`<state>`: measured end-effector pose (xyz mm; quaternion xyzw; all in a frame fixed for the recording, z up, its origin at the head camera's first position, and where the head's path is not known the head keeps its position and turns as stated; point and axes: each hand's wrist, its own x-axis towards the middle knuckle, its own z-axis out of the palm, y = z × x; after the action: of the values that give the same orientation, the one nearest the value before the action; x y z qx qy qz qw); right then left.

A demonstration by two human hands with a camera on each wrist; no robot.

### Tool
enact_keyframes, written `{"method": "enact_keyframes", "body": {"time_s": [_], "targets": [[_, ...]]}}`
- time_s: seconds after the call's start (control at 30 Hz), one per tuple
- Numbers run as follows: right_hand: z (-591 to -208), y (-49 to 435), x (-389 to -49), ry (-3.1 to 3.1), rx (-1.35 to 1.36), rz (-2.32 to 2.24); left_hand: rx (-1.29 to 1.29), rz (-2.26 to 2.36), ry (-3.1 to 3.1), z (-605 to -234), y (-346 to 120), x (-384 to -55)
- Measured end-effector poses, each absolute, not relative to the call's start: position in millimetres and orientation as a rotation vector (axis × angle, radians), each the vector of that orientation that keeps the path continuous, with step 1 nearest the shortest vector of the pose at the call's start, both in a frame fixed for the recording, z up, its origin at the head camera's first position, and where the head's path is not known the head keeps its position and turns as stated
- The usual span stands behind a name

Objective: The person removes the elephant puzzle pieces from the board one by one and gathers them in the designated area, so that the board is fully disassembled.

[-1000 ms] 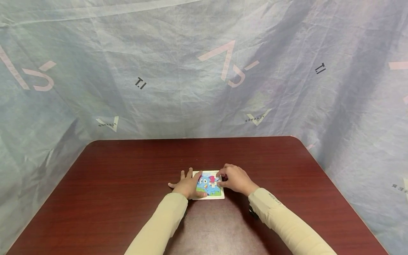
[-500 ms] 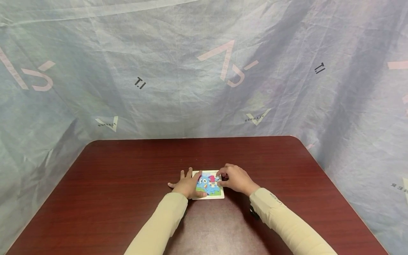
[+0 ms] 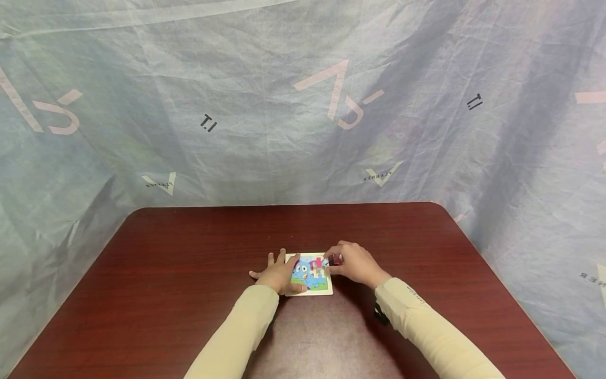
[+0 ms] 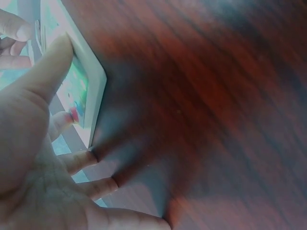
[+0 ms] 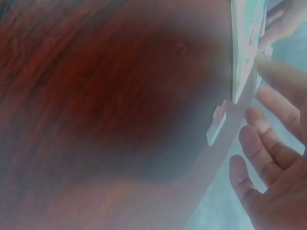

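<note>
A jigsaw puzzle (image 3: 303, 281) with a blue cartoon figure sits in a pale frame (image 3: 310, 295) on the table. My left hand (image 3: 278, 276) lies spread over its left side, thumb and index finger resting on the puzzle and the other fingers on the tabletop. At the right edge, my right hand (image 3: 356, 263) pinches a light blue puzzle piece (image 3: 325, 262) between thumb and index finger. Pale bare patches show among the pieces beside a pink piece (image 3: 319, 261). Beneath the right hand, one loose puzzle piece (image 5: 218, 120) lies on the table outside the frame.
The dark red wooden table (image 3: 189, 252) extends around the puzzle on every side. Grey printed cloth (image 3: 265, 131) hangs behind the table and along both sides.
My right hand has shifted slightly right and away from the puzzle's middle. The pink piece has moved a little up and right, and a wider pale gap shows below it. My left hand stays still.
</note>
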<state>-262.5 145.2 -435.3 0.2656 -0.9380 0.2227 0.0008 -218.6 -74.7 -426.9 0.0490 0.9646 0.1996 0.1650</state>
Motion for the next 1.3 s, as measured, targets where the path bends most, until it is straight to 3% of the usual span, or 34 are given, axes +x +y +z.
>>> {"method": "enact_keyframes", "body": {"time_s": [1.3], "targets": [[-425, 194, -268, -2.966, 0.711, 0.722, 0.15, 0.538, 2.766, -428, -73, -220]]}}
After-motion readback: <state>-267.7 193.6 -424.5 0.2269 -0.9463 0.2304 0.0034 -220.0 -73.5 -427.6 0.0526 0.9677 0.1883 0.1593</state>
